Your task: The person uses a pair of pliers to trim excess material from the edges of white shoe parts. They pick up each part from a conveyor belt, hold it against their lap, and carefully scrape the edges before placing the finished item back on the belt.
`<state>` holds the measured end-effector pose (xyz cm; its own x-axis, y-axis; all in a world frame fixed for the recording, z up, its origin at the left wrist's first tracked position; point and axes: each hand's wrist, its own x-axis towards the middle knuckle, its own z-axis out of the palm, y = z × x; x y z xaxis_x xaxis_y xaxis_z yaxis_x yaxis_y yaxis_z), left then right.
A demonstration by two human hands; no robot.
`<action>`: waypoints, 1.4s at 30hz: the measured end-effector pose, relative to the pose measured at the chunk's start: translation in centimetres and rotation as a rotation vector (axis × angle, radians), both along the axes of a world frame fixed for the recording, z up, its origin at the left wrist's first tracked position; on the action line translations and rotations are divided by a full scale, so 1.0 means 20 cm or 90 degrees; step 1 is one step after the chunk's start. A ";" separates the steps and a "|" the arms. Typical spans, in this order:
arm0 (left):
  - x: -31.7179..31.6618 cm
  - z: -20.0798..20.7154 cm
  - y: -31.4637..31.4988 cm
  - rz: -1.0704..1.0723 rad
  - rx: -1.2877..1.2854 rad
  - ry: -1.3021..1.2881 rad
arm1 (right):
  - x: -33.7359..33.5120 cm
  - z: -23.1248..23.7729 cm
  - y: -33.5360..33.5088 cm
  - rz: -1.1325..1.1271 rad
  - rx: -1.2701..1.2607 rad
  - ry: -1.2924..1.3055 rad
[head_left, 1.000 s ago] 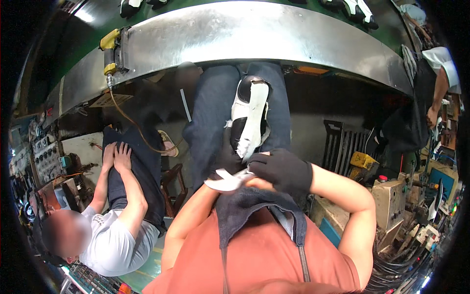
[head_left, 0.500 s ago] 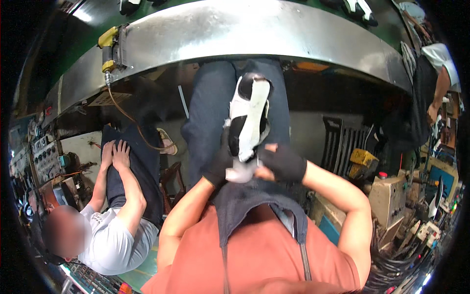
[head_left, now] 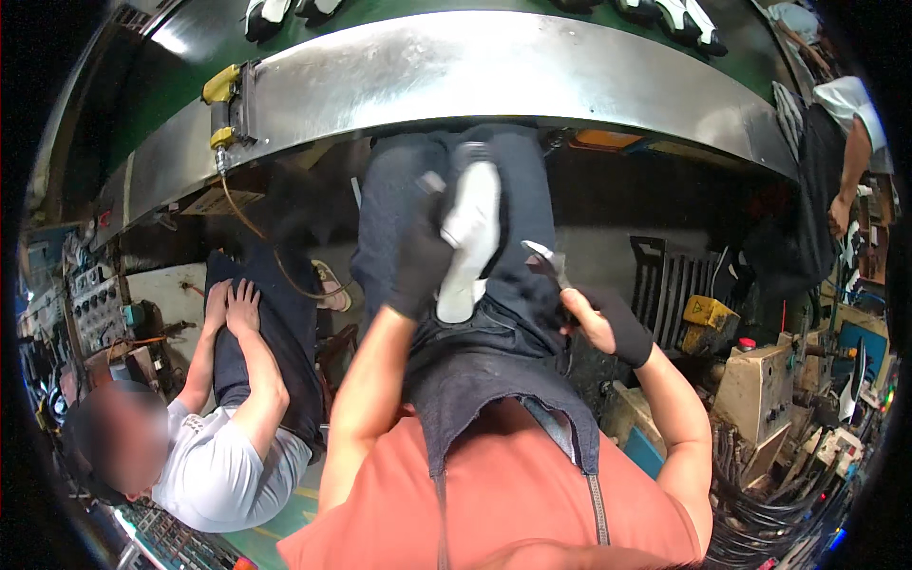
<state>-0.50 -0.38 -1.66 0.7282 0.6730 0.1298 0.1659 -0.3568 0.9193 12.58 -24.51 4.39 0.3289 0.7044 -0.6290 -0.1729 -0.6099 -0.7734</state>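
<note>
Over my lap, a shoe (head_left: 469, 249) lies lengthwise with its long white underside facing up, smeared by motion. My left hand (head_left: 425, 255), in a black fingerless glove, grips it from the left side; its fingers are blurred. To the right and apart from the shoe, my right hand (head_left: 608, 323), also gloved, is closed around pincers (head_left: 545, 258) with a shiny curved metal head pointing away from me. Their handles are mostly hidden by my hand and the dark cloth. A dark apron (head_left: 494, 418) covers my front.
Ahead runs a curved metal ledge (head_left: 399, 76) bordering a green surface with several black-and-white shoes (head_left: 676, 21). A yellow-and-black air tool (head_left: 224, 106) with a hose sits at its left. A seated person (head_left: 223, 456) is at left, another stands far right. Machinery (head_left: 755, 385) stands at right.
My right hand has moved right, away from the shoe, and the pincers now show. The shoe has turned so more white underside faces up, and my left hand has shifted forward along it.
</note>
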 end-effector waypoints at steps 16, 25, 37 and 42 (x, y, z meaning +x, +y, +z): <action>-0.14 -0.27 -0.27 -0.016 -0.063 0.102 | 0.19 -0.25 0.50 0.573 0.133 -0.658; -0.12 -0.19 -0.17 -0.186 -0.229 0.026 | 0.30 -0.27 0.41 0.612 0.280 -0.871; -0.01 -0.46 -0.17 -0.048 -0.072 0.084 | -0.08 0.14 0.36 0.689 -0.164 -0.722; -0.10 -0.47 0.06 -0.295 0.200 0.176 | 0.08 -0.14 0.37 0.610 0.344 -0.570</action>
